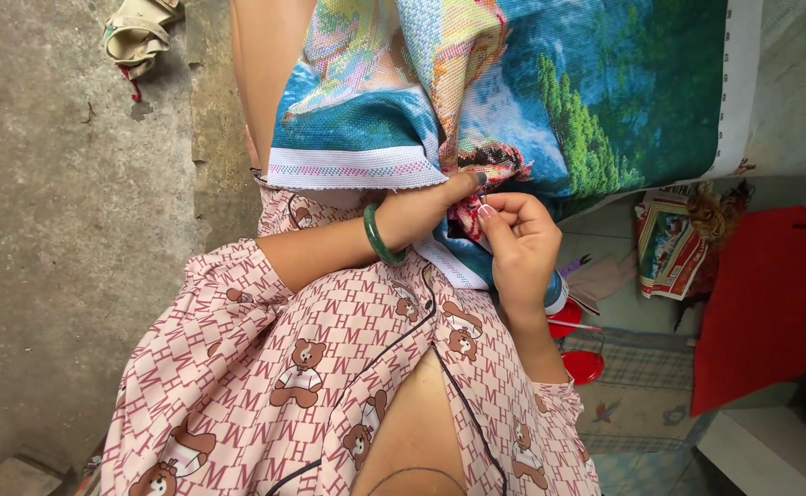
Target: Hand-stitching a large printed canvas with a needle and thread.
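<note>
Item: cross-stitch canvas [550, 92], large, worked in blue, green and pastel thread, with a plain white border strip at its right edge and a white band with pink and blue stitching along the folded lower edge. It drapes from the top of the view down over the person's lap, folded over itself at centre.

Left hand [426, 207]: closed on the folded edge of the canvas, thumb and fingertips pinching the cloth at the fold. A green bangle [375, 237] sits on the wrist.

Right hand [518, 239]: fingers curled, thumb and forefinger pressed together right at the cloth, just beside the left thumb. Whatever they pinch is too small to make out. The two hands touch or nearly touch at the fold.

Clothing: pink pyjama top [311, 367] with a bear print and dark piping.

Surroundings, left: bare concrete floor [63, 230], with a crumpled beige cloth [137, 32] at the top edge, well apart from the hands.

Surroundings, right: a red cloth [770, 294] hanging beside a folded printed packet [669, 243]; two small red round objects [573, 342] just beyond the right wrist; a patterned mat [642, 386] beneath. This side is crowded close to the right forearm.
</note>
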